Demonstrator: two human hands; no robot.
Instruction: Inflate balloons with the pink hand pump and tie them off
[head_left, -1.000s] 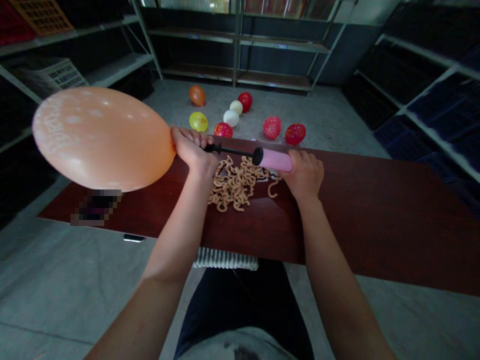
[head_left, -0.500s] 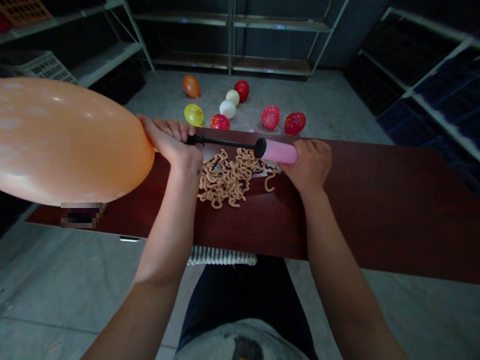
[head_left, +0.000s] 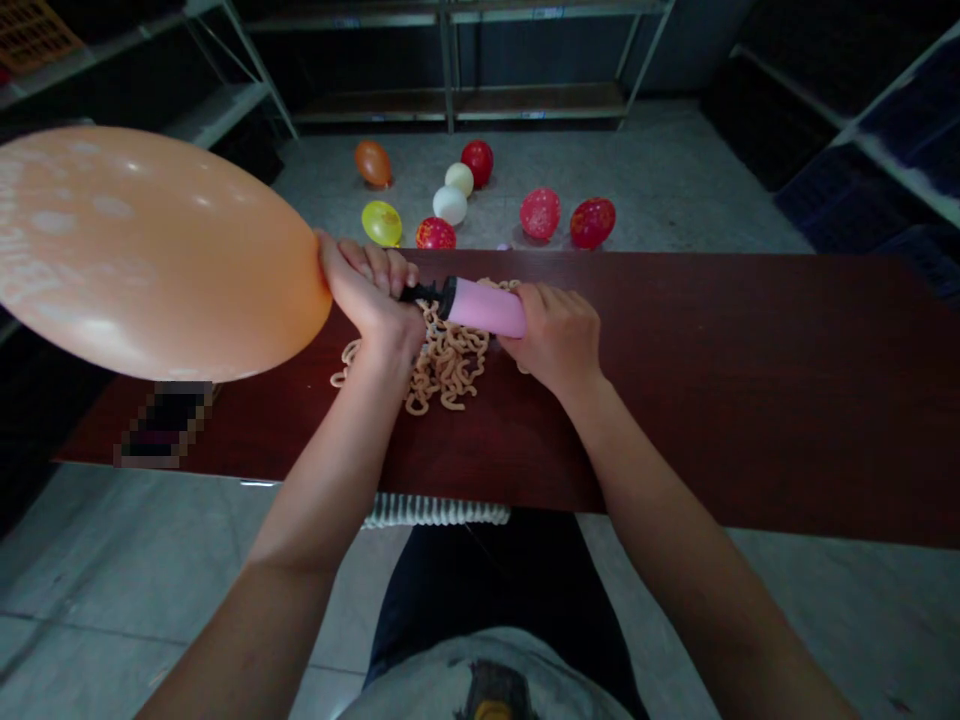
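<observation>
Gripping the pink pump (head_left: pixel 486 307) by its barrel, your right hand (head_left: pixel 559 335) is above the middle of the table (head_left: pixel 750 400), while your left hand (head_left: pixel 375 290) has its fingers curled around the black end, against the large orange balloon (head_left: pixel 165 260) at left. Curly tan strands (head_left: pixel 446 370) lie below; smaller balloons (head_left: pixel 540 215) rest beyond the far edge.

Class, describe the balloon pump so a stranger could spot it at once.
Find the long reddish-brown table. Look just above its pile of tan curly pieces, right of the big peach balloon. The balloon pump is the only straight pink cylinder there, black at one end.
</observation>
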